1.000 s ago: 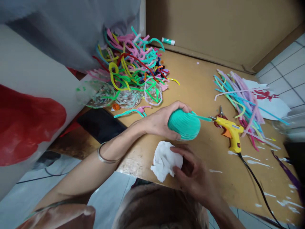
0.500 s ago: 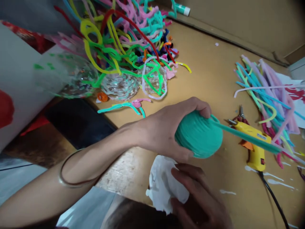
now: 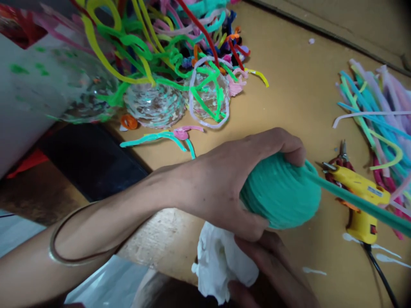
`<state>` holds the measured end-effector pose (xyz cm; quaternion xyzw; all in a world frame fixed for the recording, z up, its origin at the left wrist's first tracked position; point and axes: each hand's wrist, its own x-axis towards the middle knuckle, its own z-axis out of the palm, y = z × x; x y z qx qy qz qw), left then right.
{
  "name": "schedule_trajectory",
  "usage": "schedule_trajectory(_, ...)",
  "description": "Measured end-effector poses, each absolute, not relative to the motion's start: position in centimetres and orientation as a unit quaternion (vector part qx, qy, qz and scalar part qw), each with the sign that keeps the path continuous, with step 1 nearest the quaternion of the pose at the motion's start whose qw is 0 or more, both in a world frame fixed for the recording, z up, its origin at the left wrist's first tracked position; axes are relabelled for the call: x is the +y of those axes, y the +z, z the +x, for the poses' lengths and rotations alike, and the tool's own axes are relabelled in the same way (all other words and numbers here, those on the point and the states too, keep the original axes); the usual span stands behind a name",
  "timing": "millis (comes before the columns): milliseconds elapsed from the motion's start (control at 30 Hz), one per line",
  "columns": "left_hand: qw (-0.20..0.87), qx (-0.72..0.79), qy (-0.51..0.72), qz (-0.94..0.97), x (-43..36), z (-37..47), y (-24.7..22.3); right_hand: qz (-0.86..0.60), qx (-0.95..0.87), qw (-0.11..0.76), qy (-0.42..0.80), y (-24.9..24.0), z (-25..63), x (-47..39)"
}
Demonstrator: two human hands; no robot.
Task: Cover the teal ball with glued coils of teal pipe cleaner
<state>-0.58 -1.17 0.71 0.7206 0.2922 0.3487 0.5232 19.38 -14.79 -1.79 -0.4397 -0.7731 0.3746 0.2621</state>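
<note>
My left hand (image 3: 224, 184) is wrapped round a teal ball of wound pipe cleaner (image 3: 284, 192), thumb and fingers on its near side and top. From the ball a loose teal strand runs right, across the glue gun. Below it, my right hand (image 3: 276, 269) holds a crumpled white tissue (image 3: 221, 261) between its fingers, near the table's front edge. Part of the right hand is in shadow, and its fingertips lie close under the left hand.
A yellow glue gun (image 3: 362, 188) lies at right by red-handled pliers (image 3: 343, 156) and pastel pipe cleaners (image 3: 379, 107). Upper left hold tangled pipe cleaners (image 3: 135, 38) and clear domes (image 3: 154, 105). A black flat object (image 3: 93, 158) lies left.
The view has shifted, so the table items sit farther out. The teal ball and left hand appear slightly lower and more to the right. Both hands keep their holds.
</note>
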Motion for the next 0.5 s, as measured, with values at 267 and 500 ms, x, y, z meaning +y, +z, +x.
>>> schedule_trajectory(267, 0.480, 0.254, 0.348, 0.764, -1.0, -0.5, 0.9, -0.410, -0.804, 0.265, 0.340, -0.9, 20.2, -16.3)
schedule_trajectory(500, 0.464, 0.238, 0.358, 0.775, -0.9, -0.4, 0.3, -0.339, -0.892, 0.244, 0.172, -1.7, 17.5, -17.8)
